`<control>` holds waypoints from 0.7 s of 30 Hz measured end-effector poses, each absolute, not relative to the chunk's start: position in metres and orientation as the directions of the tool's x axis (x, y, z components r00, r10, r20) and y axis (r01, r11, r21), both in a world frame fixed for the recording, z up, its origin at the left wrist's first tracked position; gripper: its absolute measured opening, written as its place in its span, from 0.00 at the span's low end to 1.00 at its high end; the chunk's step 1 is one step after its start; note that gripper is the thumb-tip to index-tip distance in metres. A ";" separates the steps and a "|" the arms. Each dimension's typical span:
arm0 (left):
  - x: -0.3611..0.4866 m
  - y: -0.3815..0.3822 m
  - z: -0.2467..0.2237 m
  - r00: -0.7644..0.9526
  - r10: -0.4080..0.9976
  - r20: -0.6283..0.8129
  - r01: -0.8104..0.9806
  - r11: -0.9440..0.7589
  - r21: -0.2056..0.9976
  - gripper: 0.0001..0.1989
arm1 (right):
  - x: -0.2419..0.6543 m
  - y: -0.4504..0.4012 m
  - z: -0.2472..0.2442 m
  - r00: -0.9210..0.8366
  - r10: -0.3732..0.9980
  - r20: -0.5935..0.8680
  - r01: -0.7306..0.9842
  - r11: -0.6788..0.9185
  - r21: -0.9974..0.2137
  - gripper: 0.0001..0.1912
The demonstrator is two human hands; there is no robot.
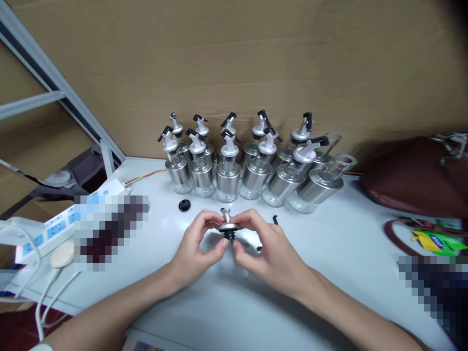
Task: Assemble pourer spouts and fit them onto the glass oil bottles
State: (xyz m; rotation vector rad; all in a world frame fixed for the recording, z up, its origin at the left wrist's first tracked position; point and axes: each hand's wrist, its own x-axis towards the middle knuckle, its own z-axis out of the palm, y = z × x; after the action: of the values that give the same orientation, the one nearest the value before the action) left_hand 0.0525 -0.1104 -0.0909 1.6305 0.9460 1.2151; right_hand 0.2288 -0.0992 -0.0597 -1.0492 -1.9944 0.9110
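Pourer pinched two-handed over the table.
I've got left hand and right hand each in a near-closed grip on it: fingers at the metal collar, thumbs low by the black ribbed seal, between front edge and back-edge bottles. I'd hold it upright, pressing evenly so the seal sits square.

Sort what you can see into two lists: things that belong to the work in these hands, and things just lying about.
Likely part of the work:
- pourer stopper, held by the left hand and right hand
- round black piece
- small black piece
- steel-banded bottles

Probably just lying about:
- power strip
- brown bag
- yellow-and-green packet
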 end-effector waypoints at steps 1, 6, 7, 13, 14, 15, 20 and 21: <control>0.052 -0.110 -0.091 0.233 0.920 0.316 0.073 -0.341 0.937 0.14 | 0.230 -0.099 -0.059 -0.439 0.858 0.266 0.373 0.443 -0.815 0.14; 0.051 -0.109 -0.092 0.198 0.906 0.373 0.064 -0.392 0.918 0.12 | 0.234 -0.094 -0.060 -0.455 0.826 0.334 0.379 0.519 -0.766 0.11; 0.051 -0.109 -0.092 0.195 0.902 0.385 0.062 -0.403 0.913 0.11 | 0.235 -0.093 -0.061 -0.456 0.816 0.354 0.377 0.538 -0.754 0.10; 0.051 -0.107 -0.091 0.219 0.879 0.424 0.078 -0.449 0.890 0.13 | 0.236 -0.090 -0.068 -0.471 0.748 0.467 0.390 0.652 -0.651 0.08; 0.051 -0.107 -0.091 0.231 0.877 0.422 0.076 -0.449 0.890 0.14 | 0.236 -0.090 -0.069 -0.475 0.739 0.478 0.400 0.665 -0.631 0.08; 0.050 -0.107 -0.090 0.247 0.874 0.419 0.074 -0.448 0.891 0.16 | 0.236 -0.090 -0.069 -0.475 0.732 0.488 0.409 0.675 -0.615 0.07; 0.049 -0.107 -0.091 0.272 0.865 0.421 0.074 -0.455 0.887 0.22 | 0.236 -0.089 -0.071 -0.475 0.718 0.509 0.407 0.692 -0.596 0.06; 0.049 -0.107 -0.092 0.262 0.867 0.423 0.078 -0.456 0.886 0.21 | 0.236 -0.089 -0.071 -0.483 0.712 0.510 0.401 0.698 -0.594 0.06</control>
State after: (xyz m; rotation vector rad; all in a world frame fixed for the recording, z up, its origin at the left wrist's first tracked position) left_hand 0.0486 -0.1073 -0.0917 1.7519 0.8691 1.2729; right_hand 0.2363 -0.0888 -0.0708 -0.8464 -2.1327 0.5142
